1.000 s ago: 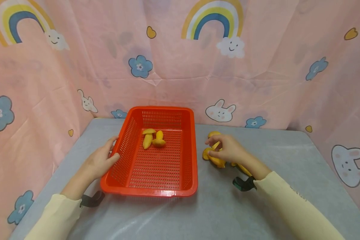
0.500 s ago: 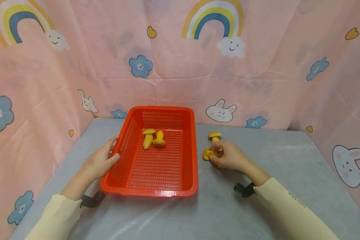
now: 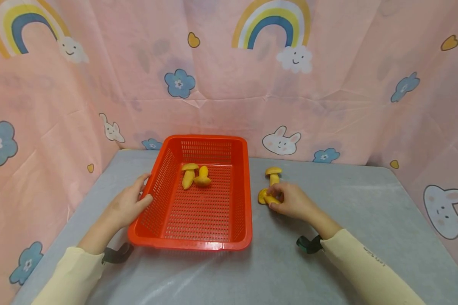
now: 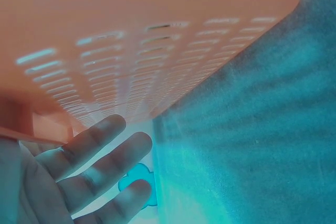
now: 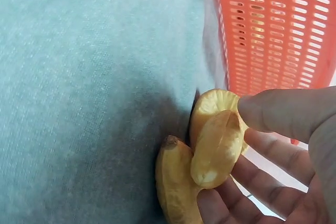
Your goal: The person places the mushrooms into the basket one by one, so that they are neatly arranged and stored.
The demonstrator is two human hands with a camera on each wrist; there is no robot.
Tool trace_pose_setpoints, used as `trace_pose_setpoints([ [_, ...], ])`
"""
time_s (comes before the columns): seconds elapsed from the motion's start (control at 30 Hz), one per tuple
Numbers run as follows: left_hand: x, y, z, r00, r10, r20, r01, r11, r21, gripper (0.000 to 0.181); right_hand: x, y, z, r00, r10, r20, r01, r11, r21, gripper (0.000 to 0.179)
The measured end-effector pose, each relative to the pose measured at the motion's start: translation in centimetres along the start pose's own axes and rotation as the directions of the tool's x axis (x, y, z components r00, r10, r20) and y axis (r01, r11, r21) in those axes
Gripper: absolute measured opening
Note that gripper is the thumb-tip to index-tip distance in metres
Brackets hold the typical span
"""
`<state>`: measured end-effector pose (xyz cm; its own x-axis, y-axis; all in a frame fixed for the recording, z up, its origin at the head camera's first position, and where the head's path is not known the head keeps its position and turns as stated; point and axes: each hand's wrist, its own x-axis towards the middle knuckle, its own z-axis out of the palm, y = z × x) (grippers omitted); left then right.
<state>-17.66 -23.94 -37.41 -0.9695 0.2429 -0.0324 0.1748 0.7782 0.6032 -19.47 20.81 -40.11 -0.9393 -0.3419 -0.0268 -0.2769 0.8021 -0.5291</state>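
Note:
My right hand (image 3: 294, 202) pinches a yellow mushroom (image 5: 218, 150) low over the table, its thumb on one side and fingers on the other. Against it in the right wrist view lies a second mushroom (image 5: 176, 182), partly cut off by the frame. Just beyond the hand is another mushroom (image 3: 273, 171) with a wide cap. On the left side stands a red slotted basket (image 3: 194, 245). My left hand (image 3: 126, 207) rests at its left rim, thumb over the edge; the left wrist view has several fingers (image 4: 107, 163) spread and nearly straight outside the wall.
Two mushrooms, a paler one (image 3: 188, 179) and a brighter one (image 3: 202, 181), lie in the basket toward its far left. Grey cloth covers the table (image 3: 366, 203). A pink printed curtain (image 3: 229, 114) hangs along the back and sides.
My right hand has come down and nearer, its fingers closing round the near mushroom. The far mushroom is uncovered; a yellow piece seen under the wrist is now hidden. My left hand stays put.

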Motion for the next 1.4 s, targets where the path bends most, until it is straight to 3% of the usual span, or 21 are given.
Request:
trace_pose_setpoints([
  [0.73,0.03,0.04,-0.04,1.000,0.009,-0.008,-0.009,1.000,0.009,0.064,0.47,0.34,0.51,0.998,0.057,-0.007,-0.057,0.998,0.018,0.026],
  [1.03,-0.03,0.02,-0.02,1.000,0.001,-0.008,-0.001,1.000,0.002,0.064,0.42,0.51,0.75,0.994,0.106,0.001,-0.106,0.988,0.114,0.025],
  [1.4,0.02,0.04,0.01,1.000,-0.003,-0.003,0.003,1.000,0.006,0.065,0.01,-0.11,0.24,0.992,0.082,-0.092,-0.070,0.989,0.132,0.023],
])
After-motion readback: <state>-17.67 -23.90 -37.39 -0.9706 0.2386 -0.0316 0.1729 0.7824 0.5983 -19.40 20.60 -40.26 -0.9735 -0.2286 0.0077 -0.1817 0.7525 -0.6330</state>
